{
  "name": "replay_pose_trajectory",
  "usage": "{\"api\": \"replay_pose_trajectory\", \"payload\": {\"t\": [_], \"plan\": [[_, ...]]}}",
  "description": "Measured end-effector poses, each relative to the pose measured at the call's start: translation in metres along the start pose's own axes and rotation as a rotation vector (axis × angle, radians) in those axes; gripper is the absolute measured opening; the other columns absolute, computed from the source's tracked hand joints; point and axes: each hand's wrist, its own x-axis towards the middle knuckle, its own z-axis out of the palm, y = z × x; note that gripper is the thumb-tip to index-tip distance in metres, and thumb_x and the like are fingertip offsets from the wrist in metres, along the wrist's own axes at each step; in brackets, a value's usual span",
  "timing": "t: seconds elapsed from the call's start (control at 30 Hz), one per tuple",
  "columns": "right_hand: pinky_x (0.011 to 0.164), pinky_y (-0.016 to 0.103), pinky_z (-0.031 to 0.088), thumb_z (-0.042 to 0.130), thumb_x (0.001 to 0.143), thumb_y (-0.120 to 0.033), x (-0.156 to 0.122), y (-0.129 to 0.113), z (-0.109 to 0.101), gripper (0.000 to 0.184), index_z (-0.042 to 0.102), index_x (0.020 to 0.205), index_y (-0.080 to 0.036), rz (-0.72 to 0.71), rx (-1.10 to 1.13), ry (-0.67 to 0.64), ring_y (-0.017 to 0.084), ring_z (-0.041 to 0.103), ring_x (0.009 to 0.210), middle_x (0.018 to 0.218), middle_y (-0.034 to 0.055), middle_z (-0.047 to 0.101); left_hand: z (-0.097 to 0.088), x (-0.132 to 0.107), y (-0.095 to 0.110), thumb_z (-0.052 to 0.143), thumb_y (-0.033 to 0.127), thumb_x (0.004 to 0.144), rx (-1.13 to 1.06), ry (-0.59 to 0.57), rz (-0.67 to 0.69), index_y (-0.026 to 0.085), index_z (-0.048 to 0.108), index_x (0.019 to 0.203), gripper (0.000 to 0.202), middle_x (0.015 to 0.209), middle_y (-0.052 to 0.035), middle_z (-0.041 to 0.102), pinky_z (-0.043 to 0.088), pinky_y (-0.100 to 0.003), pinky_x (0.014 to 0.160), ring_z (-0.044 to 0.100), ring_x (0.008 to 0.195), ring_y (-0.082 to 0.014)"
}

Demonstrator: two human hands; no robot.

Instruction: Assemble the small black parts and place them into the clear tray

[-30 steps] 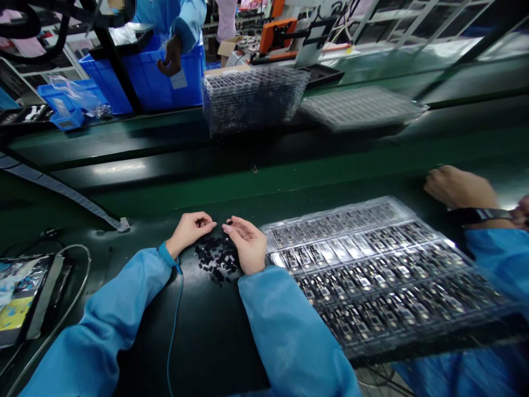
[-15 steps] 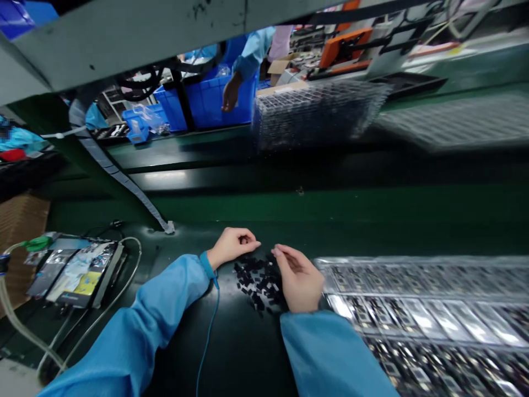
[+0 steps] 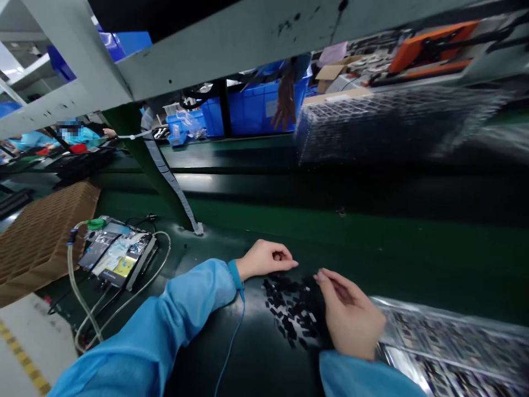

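A loose pile of small black pieces (image 3: 292,310), some with pale faces, lies on the dark green bench between my hands. My left hand (image 3: 266,258), with a blue wristband and cord at the wrist, hovers at the pile's far left edge. Its thumb and forefinger are pinched; whatever they hold is too small to make out. At the pile's right side, my right hand (image 3: 351,317) is also closed in a pinch, its fingertips apart from the left ones. Any piece between them cannot be made out. Beside the right hand is a clear plastic tray (image 3: 448,344) of small electronic parts.
At left stands a worn box-shaped device (image 3: 119,253) with tubes, next to a brown gridded carton (image 3: 49,237). A slanted post (image 3: 171,179) meets the bench. Behind are stacked clear trays (image 3: 372,127), a blue bin (image 3: 252,107) and a co-worker's hand (image 3: 284,105).
The camera has turned left, so the scene shifts right and more of the carton shows. Both my hands stay pinched near the pile. The co-worker's hand across the bench now hangs with fingers spread.
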Motion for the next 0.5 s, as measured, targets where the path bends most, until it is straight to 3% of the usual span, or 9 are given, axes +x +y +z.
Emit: {"api": "replay_pose_trajectory", "payload": {"t": [0.17,0.27,0.33,0.37,0.43,0.47,0.5], "plan": [[0.079,0.041,0.061,0.077,0.073,-0.05,0.001,-0.003,0.002,0.038,0.076,0.091,-0.016,0.017,0.057,-0.034,0.028,0.074,0.077,0.084,0.0117,0.076,0.009,-0.001,-0.005,0.069,0.044,0.081,0.047,0.007,0.017,0.013,0.073,0.08,0.032,0.065,0.0001,0.063,0.039,-0.02,0.057,0.05,0.058,-0.0087],[0.077,0.039,0.061,0.075,0.076,-0.049,-0.001,-0.003,0.003,0.035,0.075,0.091,-0.017,0.005,0.081,-0.06,0.027,0.074,0.077,0.086,0.0116,0.076,0.006,-0.005,0.004,0.068,0.039,0.082,0.134,-0.029,0.12,0.015,0.073,0.082,0.025,0.07,-0.0014,0.067,0.043,-0.02,0.06,0.055,0.061,-0.0095],[0.077,0.039,0.061,0.074,0.078,-0.047,-0.002,-0.002,0.003,0.034,0.074,0.093,-0.016,-0.003,0.08,-0.065,0.026,0.074,0.078,0.087,0.0115,0.076,-0.017,-0.003,0.014,0.067,0.035,0.082,0.227,-0.004,0.208,0.017,0.074,0.088,0.02,0.083,-0.0032,0.071,0.047,-0.02,0.069,0.061,0.07,-0.011],[0.077,0.039,0.061,0.073,0.079,-0.045,-0.003,-0.001,0.003,0.033,0.074,0.093,-0.016,-0.006,0.077,-0.069,0.026,0.074,0.078,0.087,0.0113,0.076,-0.036,0.001,0.019,0.063,0.033,0.085,0.276,0.106,0.179,0.017,0.074,0.09,0.019,0.086,-0.0039,0.072,0.048,-0.021,0.071,0.062,0.072,-0.0118],[0.077,0.038,0.06,0.072,0.081,-0.043,-0.004,0.001,0.004,0.03,0.074,0.094,-0.016,-0.014,0.067,-0.08,0.025,0.074,0.078,0.086,0.0108,0.076,-0.082,0.01,0.025,0.057,0.027,0.088,0.42,0.36,-0.028,0.016,0.073,0.099,0.022,0.093,-0.0061,0.074,0.049,-0.022,0.072,0.065,0.076,-0.0134],[0.078,0.038,0.06,0.071,0.081,-0.042,-0.005,0.001,0.004,0.029,0.074,0.095,-0.016,-0.02,0.063,-0.086,0.025,0.074,0.078,0.086,0.0107,0.076,-0.106,0.015,0.025,0.06,0.025,0.086,0.544,0.376,-0.146,0.016,0.072,0.104,0.024,0.096,-0.0066,0.074,0.05,-0.024,0.075,0.066,0.079,-0.0147],[0.078,0.039,0.06,0.071,0.082,-0.041,-0.004,0.002,0.005,0.028,0.074,0.095,-0.016,-0.028,0.056,-0.091,0.025,0.074,0.079,0.087,0.0105,0.076,-0.128,0.019,0.025,0.064,0.023,0.082,0.688,0.318,-0.258,0.016,0.073,0.102,0.023,0.095,-0.0071,0.075,0.05,-0.025,0.078,0.067,0.084,-0.0169]]}}
